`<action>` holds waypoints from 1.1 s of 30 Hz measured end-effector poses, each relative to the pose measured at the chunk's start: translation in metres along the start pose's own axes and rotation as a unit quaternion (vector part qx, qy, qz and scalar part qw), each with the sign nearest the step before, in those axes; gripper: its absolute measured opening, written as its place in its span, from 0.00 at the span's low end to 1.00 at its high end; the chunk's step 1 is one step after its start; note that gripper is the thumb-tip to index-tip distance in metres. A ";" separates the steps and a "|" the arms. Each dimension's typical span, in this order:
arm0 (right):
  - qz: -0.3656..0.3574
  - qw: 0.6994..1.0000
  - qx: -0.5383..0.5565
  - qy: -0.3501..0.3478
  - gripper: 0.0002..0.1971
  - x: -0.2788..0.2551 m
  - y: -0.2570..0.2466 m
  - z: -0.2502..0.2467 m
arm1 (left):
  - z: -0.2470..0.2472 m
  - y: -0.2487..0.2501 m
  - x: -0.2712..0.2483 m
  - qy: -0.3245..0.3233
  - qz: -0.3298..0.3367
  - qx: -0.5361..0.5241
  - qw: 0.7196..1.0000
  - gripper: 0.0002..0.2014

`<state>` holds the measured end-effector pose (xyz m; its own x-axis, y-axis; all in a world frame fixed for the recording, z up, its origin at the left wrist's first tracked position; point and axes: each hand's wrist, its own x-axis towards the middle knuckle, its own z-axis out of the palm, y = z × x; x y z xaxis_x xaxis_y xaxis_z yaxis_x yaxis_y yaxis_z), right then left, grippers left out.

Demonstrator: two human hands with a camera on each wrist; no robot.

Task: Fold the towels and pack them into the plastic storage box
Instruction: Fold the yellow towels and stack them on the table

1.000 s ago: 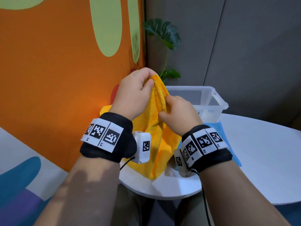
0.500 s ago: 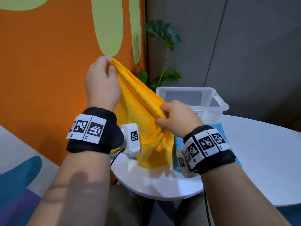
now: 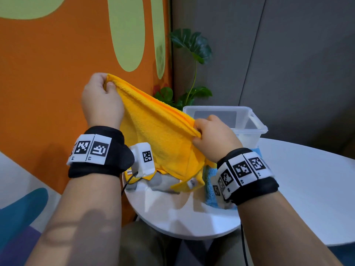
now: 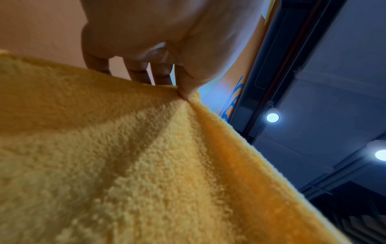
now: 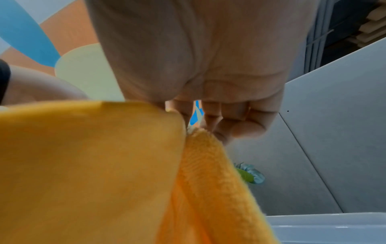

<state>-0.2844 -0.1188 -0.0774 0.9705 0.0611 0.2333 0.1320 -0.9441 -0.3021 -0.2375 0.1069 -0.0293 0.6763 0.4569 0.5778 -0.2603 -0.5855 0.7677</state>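
both hands pinch the yellow towel [image 3: 157, 139] in their fingers [image 3: 110, 87], not folded yet, and the storage box [image 3: 257, 123] beyond them looks empty.

Two towels are counted: one yellow towel [image 3: 161, 143], one blue towel [image 3: 210, 191] partly hidden behind the right wrist. One clear plastic storage box [image 3: 249, 120] is seen. One white round table [image 3: 307, 189] is counted. Two hands are in view: left hand [image 3: 101, 100], right hand [image 3: 215, 135]. Two black wristbands are worn, one per wrist, with white coded tags; the tag count cannot be told. One potted plant [image 3: 192, 47] is seen. Two ceiling lights [image 4: 272, 117] are counted in the left wrist view.
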 end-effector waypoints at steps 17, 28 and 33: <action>0.103 0.994 -0.032 -0.033 0.18 0.002 0.007 0.014 | 0.001 0.021 -0.004 0.008 0.070 -0.029 0.997 0.12; 0.113 0.990 0.065 -0.051 0.40 -0.005 0.007 0.012 | -0.005 0.029 -0.009 -0.018 0.142 -0.056 0.988 0.11; 0.118 0.990 0.076 0.022 0.07 -0.005 0.010 0.011 | -0.012 0.036 -0.011 -0.026 0.179 -0.021 0.983 0.12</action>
<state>-0.2857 -0.1245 -0.0919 0.9686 -0.1733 0.1782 -0.0661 -0.8706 -0.4875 -0.2620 0.0888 -0.0048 0.5711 0.1912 0.7983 -0.5154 -0.6733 0.5301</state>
